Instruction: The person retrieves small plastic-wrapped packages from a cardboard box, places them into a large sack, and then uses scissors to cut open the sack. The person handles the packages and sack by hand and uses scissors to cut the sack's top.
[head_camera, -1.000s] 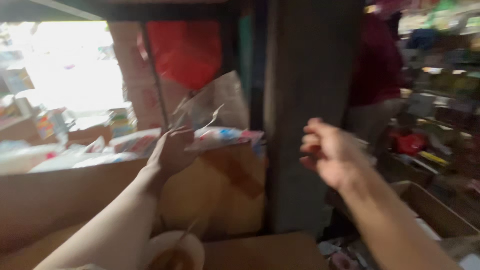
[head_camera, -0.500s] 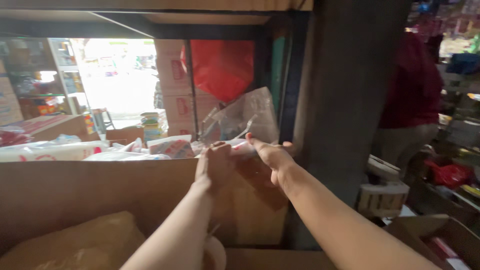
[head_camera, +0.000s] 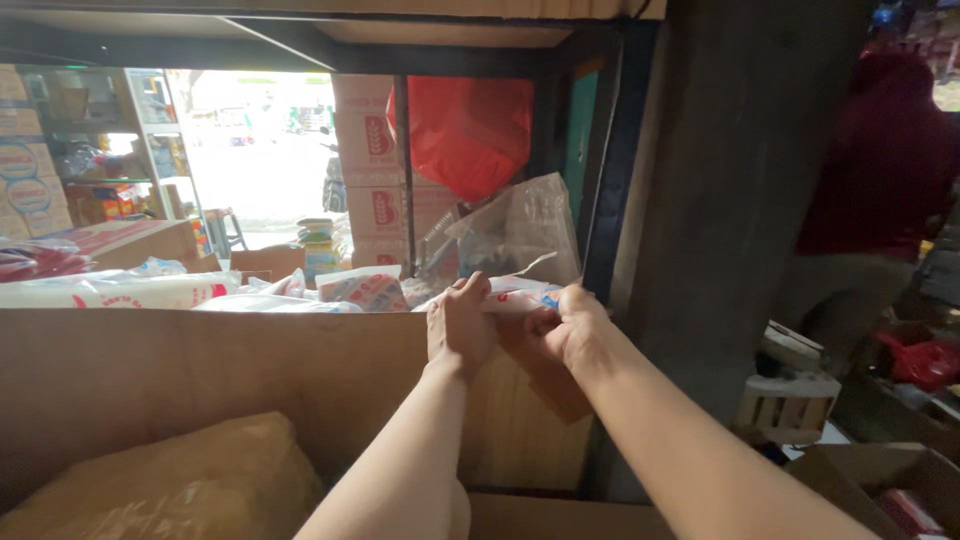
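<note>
Both hands have closed in: left hand (head_camera: 460, 330) and right hand (head_camera: 565, 330) now pinch the white plastic packet (head_camera: 512, 298) with curled fingers above the cardboard box (head_camera: 200, 370).

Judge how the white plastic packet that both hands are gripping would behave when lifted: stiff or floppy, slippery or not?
Probably floppy: the white plastic packet looks like thin film, creased where the left hand and right hand pinch it. Likely somewhat slippery, since its surface is glossy. It seems light for its size, as fingers alone hold its edge, though its contents are hidden.
</note>
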